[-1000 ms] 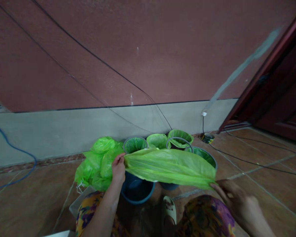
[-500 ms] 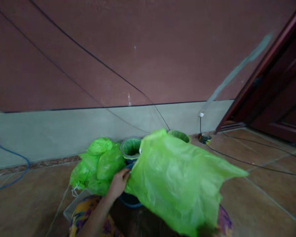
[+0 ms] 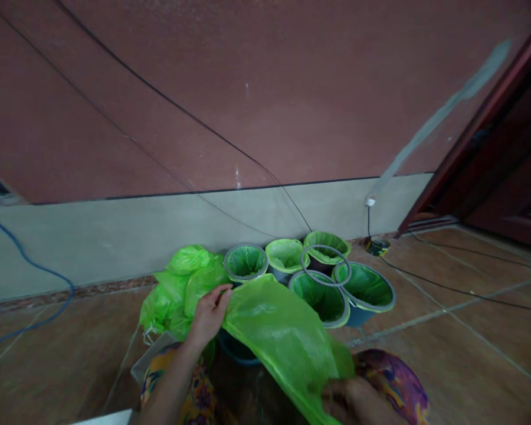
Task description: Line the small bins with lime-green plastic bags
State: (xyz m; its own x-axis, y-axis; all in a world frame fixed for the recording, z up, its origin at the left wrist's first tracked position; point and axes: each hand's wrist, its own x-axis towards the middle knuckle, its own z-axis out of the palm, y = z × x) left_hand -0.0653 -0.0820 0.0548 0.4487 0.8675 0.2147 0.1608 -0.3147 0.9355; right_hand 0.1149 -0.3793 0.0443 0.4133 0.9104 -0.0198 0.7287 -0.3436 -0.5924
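Buckets [image 3: 323, 295], six counted, five lined; one bag [image 3: 283, 342] is pinched by left hand [image 3: 209, 313] and right hand [image 3: 358, 401].

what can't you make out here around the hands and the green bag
- Right hand, head view: blurred and cut by the bottom edge, its fingers under the green bag, so its grip is unclear.
- Blue bucket, head view: mostly covered by the bag and the left hand; its inside is hidden.
- Pile of bags, head view: contents unreadable through the crumpled plastic.
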